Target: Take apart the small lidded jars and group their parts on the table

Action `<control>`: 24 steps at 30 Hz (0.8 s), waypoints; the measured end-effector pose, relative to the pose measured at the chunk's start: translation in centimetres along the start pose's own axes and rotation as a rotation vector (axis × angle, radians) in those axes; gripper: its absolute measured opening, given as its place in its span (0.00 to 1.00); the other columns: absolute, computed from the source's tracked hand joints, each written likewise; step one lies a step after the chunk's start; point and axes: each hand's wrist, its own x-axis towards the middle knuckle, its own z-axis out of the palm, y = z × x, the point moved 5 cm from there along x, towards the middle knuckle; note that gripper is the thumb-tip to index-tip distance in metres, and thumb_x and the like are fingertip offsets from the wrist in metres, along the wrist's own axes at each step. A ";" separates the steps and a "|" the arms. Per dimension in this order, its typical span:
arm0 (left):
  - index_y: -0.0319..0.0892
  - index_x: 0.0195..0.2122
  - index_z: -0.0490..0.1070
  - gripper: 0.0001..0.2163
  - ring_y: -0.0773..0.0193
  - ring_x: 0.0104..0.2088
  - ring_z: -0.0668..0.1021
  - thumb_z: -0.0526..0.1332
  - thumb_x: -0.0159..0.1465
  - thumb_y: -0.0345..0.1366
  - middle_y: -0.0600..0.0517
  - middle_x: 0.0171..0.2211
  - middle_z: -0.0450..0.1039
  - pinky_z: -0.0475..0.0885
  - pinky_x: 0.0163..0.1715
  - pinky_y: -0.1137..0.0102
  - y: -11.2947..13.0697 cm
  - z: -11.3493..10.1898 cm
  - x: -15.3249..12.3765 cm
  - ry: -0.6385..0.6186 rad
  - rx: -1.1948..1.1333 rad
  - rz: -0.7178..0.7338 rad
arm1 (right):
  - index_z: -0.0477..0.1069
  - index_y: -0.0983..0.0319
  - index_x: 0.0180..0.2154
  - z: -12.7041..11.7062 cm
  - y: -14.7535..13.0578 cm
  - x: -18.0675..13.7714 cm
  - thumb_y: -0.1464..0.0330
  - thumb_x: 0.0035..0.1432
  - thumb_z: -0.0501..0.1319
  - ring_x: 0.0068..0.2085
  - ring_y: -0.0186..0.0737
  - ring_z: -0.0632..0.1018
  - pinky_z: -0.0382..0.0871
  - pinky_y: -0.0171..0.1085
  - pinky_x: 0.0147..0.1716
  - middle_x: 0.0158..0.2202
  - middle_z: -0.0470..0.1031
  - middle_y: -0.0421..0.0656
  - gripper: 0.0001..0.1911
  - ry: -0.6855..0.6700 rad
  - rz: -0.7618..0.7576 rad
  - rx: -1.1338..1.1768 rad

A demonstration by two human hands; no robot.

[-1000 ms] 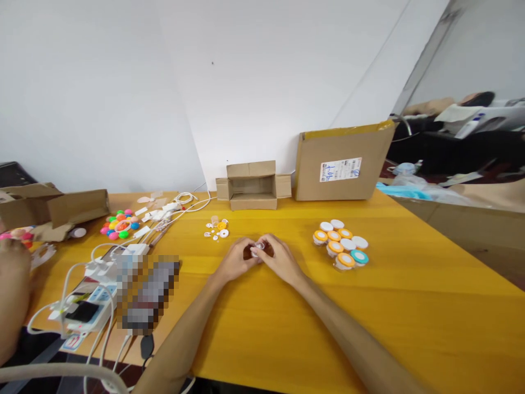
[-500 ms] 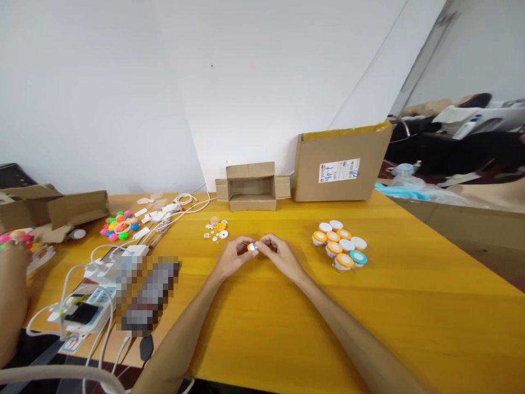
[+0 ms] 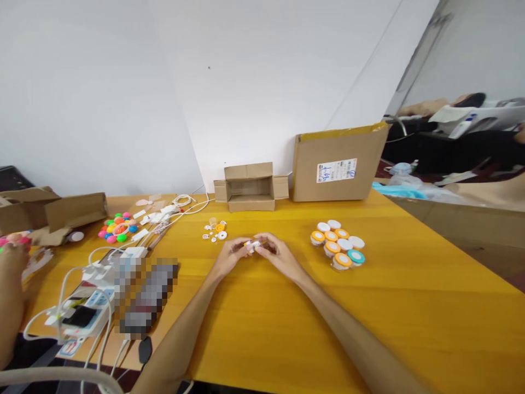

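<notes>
My left hand [image 3: 230, 257] and my right hand [image 3: 278, 256] meet over the yellow table [image 3: 410, 306], fingertips pinched together on one small white and orange part [image 3: 252, 245]. Both hands are closed round it and it is mostly hidden by my fingers. A little heap of tiny white and orange pieces [image 3: 216, 231] lies just beyond my left hand. To the right of my right hand stands a cluster of small jars with orange, white and teal lids [image 3: 338, 245].
A small open cardboard box [image 3: 250, 186] and a larger box with a label [image 3: 338, 163] stand against the wall. At left lie coloured balls [image 3: 117, 226], white cables, a power strip [image 3: 84, 310] and more cardboard [image 3: 49, 208]. Another person's arm [image 3: 10, 298] rests at the far left.
My hands have stayed together in place while the fingers reworked the small part; its orange side showed half a second ago. The view has shifted slightly.
</notes>
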 end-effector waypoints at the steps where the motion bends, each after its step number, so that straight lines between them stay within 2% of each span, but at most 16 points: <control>1: 0.41 0.40 0.80 0.22 0.61 0.31 0.77 0.68 0.53 0.53 0.48 0.32 0.80 0.73 0.34 0.68 0.0 0.0 0.0 0.003 -0.003 0.008 | 0.70 0.57 0.45 0.0 0.1 0.0 0.56 0.55 0.63 0.39 0.41 0.79 0.72 0.39 0.39 0.41 0.78 0.41 0.18 0.014 0.006 -0.003; 4: 0.41 0.40 0.80 0.22 0.62 0.31 0.77 0.68 0.52 0.53 0.48 0.33 0.80 0.73 0.34 0.68 0.1 0.0 0.0 0.004 -0.016 0.021 | 0.69 0.57 0.45 0.0 0.2 -0.1 0.56 0.55 0.63 0.38 0.41 0.79 0.72 0.38 0.39 0.39 0.78 0.41 0.18 0.046 0.035 -0.021; 9: 0.41 0.39 0.80 0.21 0.62 0.31 0.77 0.67 0.53 0.54 0.49 0.32 0.79 0.73 0.34 0.67 0.3 0.1 -0.1 -0.007 0.012 0.025 | 0.70 0.58 0.37 0.1 -0.5 -0.2 0.56 0.59 0.58 0.36 0.40 0.78 0.72 0.38 0.38 0.34 0.78 0.41 0.13 0.008 0.032 -0.026; 18: 0.41 0.37 0.81 0.23 0.63 0.29 0.74 0.67 0.52 0.56 0.51 0.28 0.77 0.71 0.33 0.68 0.6 0.0 -0.1 0.002 0.001 0.028 | 0.71 0.57 0.44 0.1 -0.6 -0.1 0.57 0.56 0.60 0.41 0.41 0.78 0.72 0.39 0.42 0.41 0.78 0.42 0.16 0.008 -0.010 -0.032; 21: 0.41 0.37 0.81 0.23 0.64 0.28 0.74 0.67 0.52 0.56 0.51 0.28 0.77 0.71 0.33 0.68 0.7 0.1 -0.1 0.002 -0.003 0.036 | 0.70 0.58 0.46 0.0 0.0 -0.1 0.57 0.56 0.62 0.39 0.40 0.78 0.72 0.38 0.39 0.40 0.78 0.42 0.18 0.035 0.030 -0.031; 24: 0.40 0.36 0.81 0.23 0.64 0.27 0.74 0.67 0.52 0.56 0.51 0.27 0.76 0.71 0.33 0.69 0.6 0.1 -0.1 0.004 -0.004 0.033 | 0.71 0.58 0.43 -0.1 0.2 -0.1 0.56 0.56 0.61 0.37 0.40 0.78 0.71 0.38 0.38 0.36 0.78 0.41 0.16 0.063 0.057 -0.016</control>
